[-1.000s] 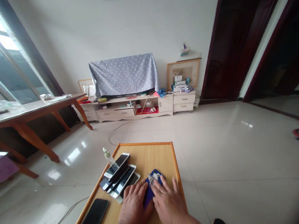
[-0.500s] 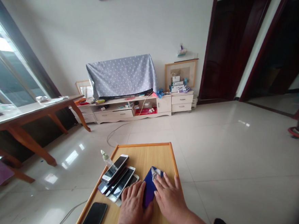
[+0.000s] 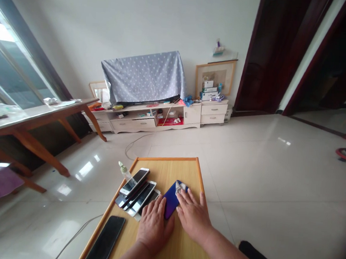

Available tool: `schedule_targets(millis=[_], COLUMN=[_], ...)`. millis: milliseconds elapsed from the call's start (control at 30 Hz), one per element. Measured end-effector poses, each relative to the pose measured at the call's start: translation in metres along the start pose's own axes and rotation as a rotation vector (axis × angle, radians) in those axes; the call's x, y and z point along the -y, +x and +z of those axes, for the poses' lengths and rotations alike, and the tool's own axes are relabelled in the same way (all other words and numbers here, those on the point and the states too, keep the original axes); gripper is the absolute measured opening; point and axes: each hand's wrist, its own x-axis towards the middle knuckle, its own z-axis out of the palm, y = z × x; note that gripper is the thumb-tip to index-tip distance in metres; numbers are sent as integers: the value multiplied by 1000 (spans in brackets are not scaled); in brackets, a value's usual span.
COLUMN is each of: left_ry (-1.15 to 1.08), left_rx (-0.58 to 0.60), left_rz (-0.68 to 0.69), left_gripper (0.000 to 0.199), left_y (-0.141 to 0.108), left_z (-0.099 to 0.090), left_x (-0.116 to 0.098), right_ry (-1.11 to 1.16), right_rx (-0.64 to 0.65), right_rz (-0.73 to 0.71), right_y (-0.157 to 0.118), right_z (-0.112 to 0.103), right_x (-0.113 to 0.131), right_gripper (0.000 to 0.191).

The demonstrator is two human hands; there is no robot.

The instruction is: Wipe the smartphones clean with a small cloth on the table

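A blue-purple phone lies on the small wooden table in front of me, its shiny face up. My left hand steadies its left and near edges, with the thumb at the bottom and the fingers along the side. A grey cloth covers the phone's far end. My right hand presses this cloth down with its fingertips, the fingers partly hiding it. Just left of my left hand is a loose stack of phones, with a white phone on top. Nearer me lies a black phone.
A clear dropper bottle stands at the left edge of the wooden table. Beyond the tiled floor is a low white cabinet with a cloth-covered object on it. A longer table stands at the left.
The view has tilted down slightly, so more of the near tabletop shows. Both hands stay at the blue phone, and the cloth remains at its far end under my right fingers.
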Motion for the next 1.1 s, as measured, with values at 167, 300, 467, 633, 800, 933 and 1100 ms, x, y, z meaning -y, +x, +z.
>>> schedule_targets(millis=[167,300,467,633,800,933,1100], left_ry=[6,-11,-29,-37,-38,-27,-36], left_rx=[27,38,16,-7,-37,-81,-61], left_rz=[-16,-17,-28,-17,-10,-25,-11], left_gripper=[60,58,54,55,59,62,67], left_y=[0,1,1,0,-2,-5,-6], left_z=[-2,-7,-10,-9,-7,-3,0], left_x=[-2,-4,-4,-3,-2,0,2], right_ry=[-3,-5,-8,-12,-23,-48,-64], right_rx=[-13,2,8,9,17,40,42], right_rz=[1,9,2,2,5,12,4], right_y=[1,1,1,2,1,1,0], right_z=[1,1,0,2,0,-3,-3], right_x=[0,1,0,0,2,4,5], right_gripper=[55,56,56,57,55,56,56])
